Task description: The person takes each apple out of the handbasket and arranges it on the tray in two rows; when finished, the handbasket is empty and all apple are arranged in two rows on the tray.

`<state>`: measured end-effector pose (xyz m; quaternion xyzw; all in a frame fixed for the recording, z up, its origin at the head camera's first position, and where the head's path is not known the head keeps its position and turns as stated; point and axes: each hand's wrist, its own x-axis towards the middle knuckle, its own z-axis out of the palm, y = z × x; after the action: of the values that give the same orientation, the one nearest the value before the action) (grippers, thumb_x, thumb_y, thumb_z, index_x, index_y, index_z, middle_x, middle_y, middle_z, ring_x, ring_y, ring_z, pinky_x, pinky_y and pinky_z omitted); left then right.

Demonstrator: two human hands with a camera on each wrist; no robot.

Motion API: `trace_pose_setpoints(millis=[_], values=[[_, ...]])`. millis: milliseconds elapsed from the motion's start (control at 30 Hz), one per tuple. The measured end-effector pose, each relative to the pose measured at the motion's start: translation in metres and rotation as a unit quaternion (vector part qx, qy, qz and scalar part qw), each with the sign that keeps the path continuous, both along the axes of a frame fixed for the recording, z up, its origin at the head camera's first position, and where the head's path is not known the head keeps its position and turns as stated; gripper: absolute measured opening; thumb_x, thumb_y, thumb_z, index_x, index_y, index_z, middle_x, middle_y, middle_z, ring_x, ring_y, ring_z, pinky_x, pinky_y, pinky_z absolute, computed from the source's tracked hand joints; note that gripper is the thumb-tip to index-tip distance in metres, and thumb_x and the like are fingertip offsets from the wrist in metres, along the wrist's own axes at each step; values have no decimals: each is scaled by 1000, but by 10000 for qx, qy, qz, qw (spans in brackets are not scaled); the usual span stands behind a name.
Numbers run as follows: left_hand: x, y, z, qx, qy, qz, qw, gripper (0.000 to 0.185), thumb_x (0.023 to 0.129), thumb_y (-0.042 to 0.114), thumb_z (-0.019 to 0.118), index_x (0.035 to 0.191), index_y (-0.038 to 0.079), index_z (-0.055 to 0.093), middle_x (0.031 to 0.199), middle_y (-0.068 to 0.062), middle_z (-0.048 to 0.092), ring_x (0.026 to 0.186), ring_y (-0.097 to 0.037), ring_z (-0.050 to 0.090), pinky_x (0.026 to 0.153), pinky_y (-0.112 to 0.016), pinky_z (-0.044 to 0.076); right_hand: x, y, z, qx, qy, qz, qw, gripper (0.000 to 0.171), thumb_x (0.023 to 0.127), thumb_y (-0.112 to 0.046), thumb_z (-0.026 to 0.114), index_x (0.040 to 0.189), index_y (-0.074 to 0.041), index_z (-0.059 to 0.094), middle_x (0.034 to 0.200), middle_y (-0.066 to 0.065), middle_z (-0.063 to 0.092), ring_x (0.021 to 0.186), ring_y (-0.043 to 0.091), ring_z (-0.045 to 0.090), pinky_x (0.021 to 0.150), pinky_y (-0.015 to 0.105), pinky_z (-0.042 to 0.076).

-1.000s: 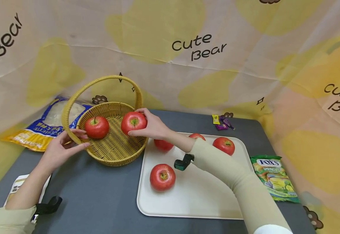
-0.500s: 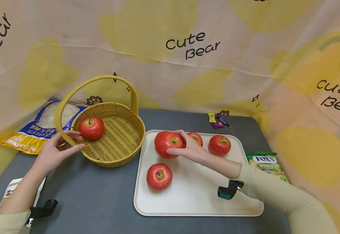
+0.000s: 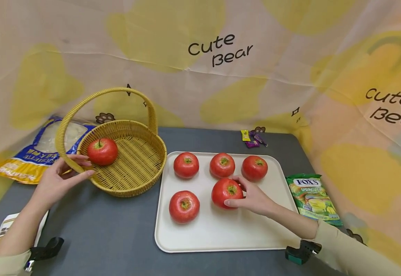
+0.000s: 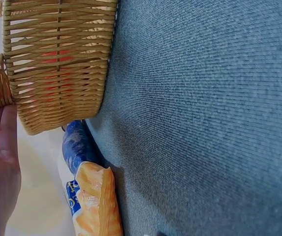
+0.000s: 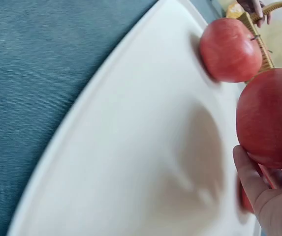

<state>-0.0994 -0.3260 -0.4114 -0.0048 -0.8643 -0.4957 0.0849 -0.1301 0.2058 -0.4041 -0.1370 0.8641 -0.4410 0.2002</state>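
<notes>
My right hand [image 3: 257, 198] grips a red apple [image 3: 222, 194] between thumb and fingers, over the middle of the white tray [image 3: 200, 239]. In the right wrist view a shadow lies on the tray beneath this apple [image 5: 268, 118], which is held clear of it. Three apples stand in a row along the tray's back, among them a left one [image 3: 186, 165]; another apple [image 3: 184, 207] sits at front left. My left hand [image 3: 56, 179] holds the lower end of the handle of a yellow wicker basket [image 3: 131, 189], thumb in front. One apple [image 3: 102, 152] lies inside the basket, at its left.
A blue and yellow pasta bag [image 3: 34, 159] lies behind the basket's left side. Right of the tray is a green Fox's candy bag [image 3: 313, 197]. Small wrapped candies [image 3: 253, 143] lie at the back. A white packet [image 3: 5, 226] is partly under the left forearm.
The right hand has carried its apple out of the basket, rightward to over the tray's middle. My left hand has stayed at the basket handle. The view has shifted slightly right.
</notes>
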Motion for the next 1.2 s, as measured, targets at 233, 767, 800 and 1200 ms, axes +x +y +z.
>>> trace_pose_setpoints(millis=[233,767,800,1200], values=[[1,-1,1,35,9,11,10000,45,88,10,73,127,6,53,104,17,65,98,4,58,80,-4,43,8,8,-21,378,73,91,9992,68,72,-42,82,124,-13,50,116,3,59,109,23,54,74,32,56],[1,0,0,73,44,-16,10000,44,87,9,74,126,6,53,105,15,65,98,3,59,80,-5,43,14,1,-27,590,164,-2,9981,70,69,-44,84,122,-15,50,112,-1,58,102,20,55,71,28,54],[0,0,0,71,36,-13,10000,45,87,9,74,127,6,53,105,15,65,98,4,59,80,-5,43,14,1,-27,587,162,-8,9981,70,69,-44,84,122,-15,50,112,-1,58,102,20,55,72,28,54],[0,-2,0,32,-17,8,10000,45,88,11,74,127,7,53,105,16,64,98,4,58,80,-4,43,16,1,-28,420,171,82,9989,72,67,-43,86,121,-15,47,113,0,56,103,21,55,70,27,55]])
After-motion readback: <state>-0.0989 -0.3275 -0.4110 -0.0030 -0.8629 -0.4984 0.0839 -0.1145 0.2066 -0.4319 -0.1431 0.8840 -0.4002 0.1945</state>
